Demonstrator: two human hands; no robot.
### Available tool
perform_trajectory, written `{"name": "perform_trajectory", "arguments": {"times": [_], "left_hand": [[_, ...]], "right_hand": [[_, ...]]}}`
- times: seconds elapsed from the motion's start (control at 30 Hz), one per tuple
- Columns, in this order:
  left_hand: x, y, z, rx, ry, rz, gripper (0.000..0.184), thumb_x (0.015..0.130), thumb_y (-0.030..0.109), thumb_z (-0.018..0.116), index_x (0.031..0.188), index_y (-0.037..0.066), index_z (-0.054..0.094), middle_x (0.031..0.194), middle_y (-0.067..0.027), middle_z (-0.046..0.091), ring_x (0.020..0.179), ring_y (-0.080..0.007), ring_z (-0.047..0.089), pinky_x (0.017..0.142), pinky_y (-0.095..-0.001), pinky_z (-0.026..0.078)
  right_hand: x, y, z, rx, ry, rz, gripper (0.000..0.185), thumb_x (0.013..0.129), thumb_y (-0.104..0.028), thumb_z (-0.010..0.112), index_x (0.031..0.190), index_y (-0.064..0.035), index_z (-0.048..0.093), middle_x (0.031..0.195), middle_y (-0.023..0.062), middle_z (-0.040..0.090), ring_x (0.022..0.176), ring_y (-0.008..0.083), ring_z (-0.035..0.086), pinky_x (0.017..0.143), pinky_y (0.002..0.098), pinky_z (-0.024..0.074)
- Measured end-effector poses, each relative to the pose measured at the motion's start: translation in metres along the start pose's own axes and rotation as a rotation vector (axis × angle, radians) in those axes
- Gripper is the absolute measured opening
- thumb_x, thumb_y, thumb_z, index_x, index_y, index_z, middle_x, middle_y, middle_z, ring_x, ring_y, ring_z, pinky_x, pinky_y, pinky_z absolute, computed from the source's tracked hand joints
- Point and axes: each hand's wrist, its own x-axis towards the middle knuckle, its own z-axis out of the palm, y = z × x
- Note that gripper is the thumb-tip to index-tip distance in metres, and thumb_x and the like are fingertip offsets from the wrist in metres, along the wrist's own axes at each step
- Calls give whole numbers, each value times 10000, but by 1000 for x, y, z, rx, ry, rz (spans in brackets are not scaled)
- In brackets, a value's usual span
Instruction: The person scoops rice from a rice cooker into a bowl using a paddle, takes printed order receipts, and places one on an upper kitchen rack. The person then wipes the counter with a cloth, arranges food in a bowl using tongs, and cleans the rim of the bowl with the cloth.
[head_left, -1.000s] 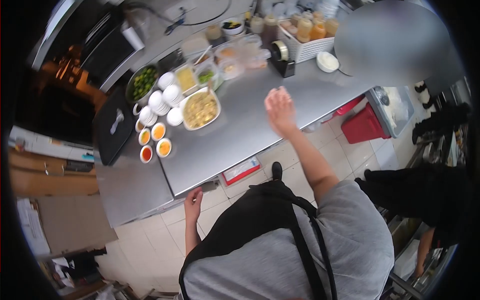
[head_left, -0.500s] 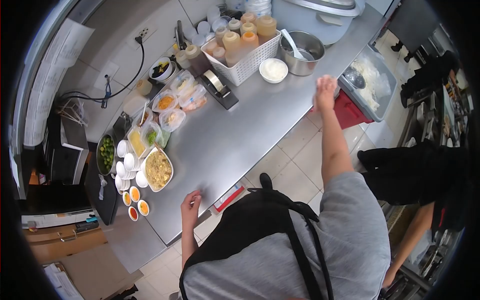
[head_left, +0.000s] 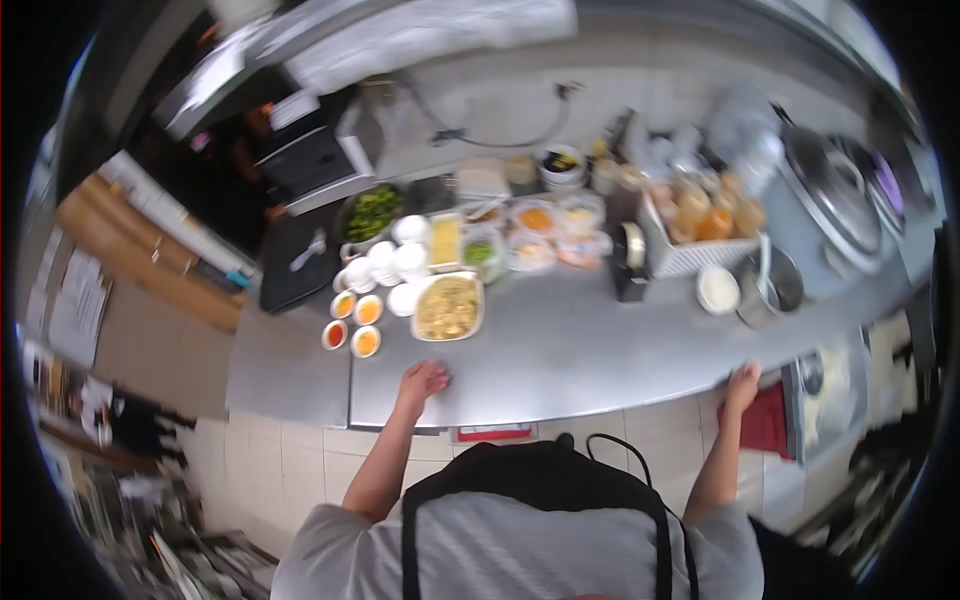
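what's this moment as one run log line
left hand: over silver metal counter, near filled white squarish bowl | right hand: by counter's front edge, near red plastic bin | held: nothing visible

rounded-square white bowl [head_left: 480,310] of food, red plastic bin [head_left: 765,425] lower down

the bowl sits upright and uncovered on the grey metal counter [head_left: 560,350], filled with chunky yellow-brown food [head_left: 447,308]. the bin is below the counter's front edge, toward the right end, partly hidden from view.
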Motion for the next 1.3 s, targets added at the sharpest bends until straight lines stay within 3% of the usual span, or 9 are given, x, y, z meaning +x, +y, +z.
{"name": "perform_trajectory", "arguments": {"times": [0.17, 0.33, 0.5, 0.57, 0.83, 0.9, 1.0, 1.13, 1.3], "left_hand": [[21, 7, -15, -246, 59, -9, 298, 841, 253, 546, 1006, 6, 520, 875, -112, 596, 729, -206, 606, 651, -295, 506], [17, 42, -27, 310, 130, 179, 253, 837, 250, 557, 908, 9, 590, 804, -68, 611, 723, -132, 584, 656, -243, 471], [10, 117, -63, 212, 222, 675, 171, 795, 158, 607, 857, -1, 621, 721, -27, 612, 649, -77, 557, 593, -204, 436], [9, 157, -78, 223, 222, 806, 137, 779, 123, 615, 828, -5, 627, 702, -27, 611, 623, -68, 551, 567, -197, 426], [-5, 339, -73, 87, 339, 1267, 129, 791, 78, 557, 863, -6, 624, 755, -60, 640, 693, -89, 579, 592, -217, 429], [5, 379, -70, 145, 439, 1324, 174, 788, 87, 561, 922, -9, 615, 819, -77, 645, 745, -109, 587, 635, -235, 437], [26, 433, -67, 150, 494, 1251, 208, 786, 84, 561, 964, -15, 604, 890, -94, 630, 801, -141, 583, 714, -244, 440], [42, 465, -64, 80, 362, 961, 221, 765, 58, 578, 965, -32, 605, 942, -112, 607, 831, -176, 573, 777, -240, 436], [72, 472, -75, 173, 374, 959, 223, 703, 72, 608, 908, -12, 638, 907, -135, 629, 827, -212, 583, 748, -296, 428]], "right_hand": [[-119, -72, -16, 165, -396, -126, 219, 773, -162, 548, 892, 13, 607, 741, 254, 593, 741, 343, 604, 649, 385, 474], [-164, -178, -65, 817, -1051, 96, 257, 773, -135, 575, 969, 27, 614, 839, 155, 644, 766, 180, 600, 693, 287, 456], [-158, -221, -29, 694, -585, -607, 255, 805, -105, 521, 1024, 11, 584, 1037, 182, 564, 975, 228, 539, 834, 296, 413], [-162, -221, -3, -76, -208, -1010, 353, 809, -167, 539, 1131, -21, 531, 1150, 232, 493, 1114, 353, 442, 946, 390, 328], [-208, -311, 56, 519, -799, -994, 251, 796, -56, 481, 1006, -85, 617, 1073, 157, 561, 1088, 328, 470, 918, 386, 374], [-210, -358, 25, 633, -1020, -706, 178, 776, -102, 562, 924, -94, 659, 963, 117, 611, 952, 276, 561, 806, 309, 449], [-194, -379, 36, 771, -827, -911, 257, 748, -156, 606, 1000, -107, 628, 1040, 107, 590, 985, 288, 537, 838, 319, 428], [-176, -373, 24, 458, -440, -1222, 396, 728, -218, 630, 1095, -84, 569, 1143, 129, 532, 1041, 297, 496, 882, 370, 397], [-159, -316, 26, -127, -688, -720, 682, 659, -329, 689, 1219, -29, 441, 1291, 197, 377, 1179, 367, 359, 941, 429, 345]]}}
